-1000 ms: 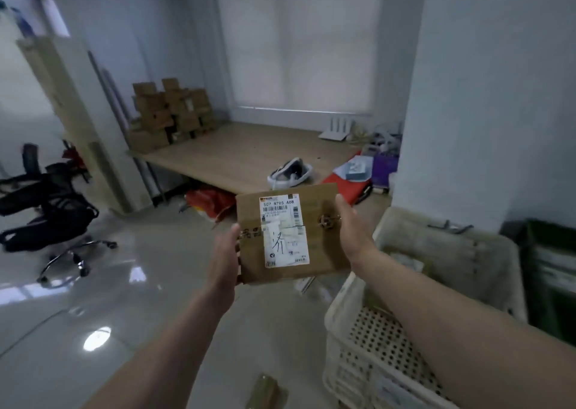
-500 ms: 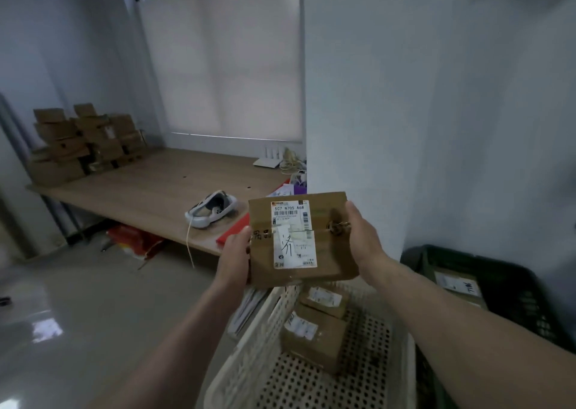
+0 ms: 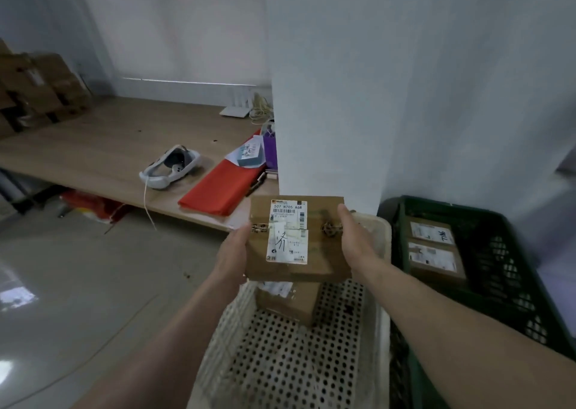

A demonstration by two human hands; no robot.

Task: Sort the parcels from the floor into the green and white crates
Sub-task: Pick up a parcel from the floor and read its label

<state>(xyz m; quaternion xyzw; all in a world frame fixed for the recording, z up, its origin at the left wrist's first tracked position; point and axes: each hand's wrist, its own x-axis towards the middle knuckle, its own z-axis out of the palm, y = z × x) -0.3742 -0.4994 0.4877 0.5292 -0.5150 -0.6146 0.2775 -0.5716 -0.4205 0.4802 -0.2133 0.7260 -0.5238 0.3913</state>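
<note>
L hand (image 3: 232, 252) & R hand (image 3: 355, 240) are gripping a flat cardboard parcel (image 3: 321, 252) by its side edges, each thumb pressing on the top face, fingers hidden behind it. The parcel is hanging over the far end of the white crate (image 3: 280, 362), label (image 3: 287, 232) facing up. A 2nd parcel (image 3: 290, 304) is lying in that crate under it. The green crate (image 3: 498, 284) is sitting just beside, on the R, w/ two boxes (image 3: 436, 252) inside.

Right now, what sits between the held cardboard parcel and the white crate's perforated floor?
A second brown cardboard parcel resting in the white plastic crate, seen in the head view.
</note>
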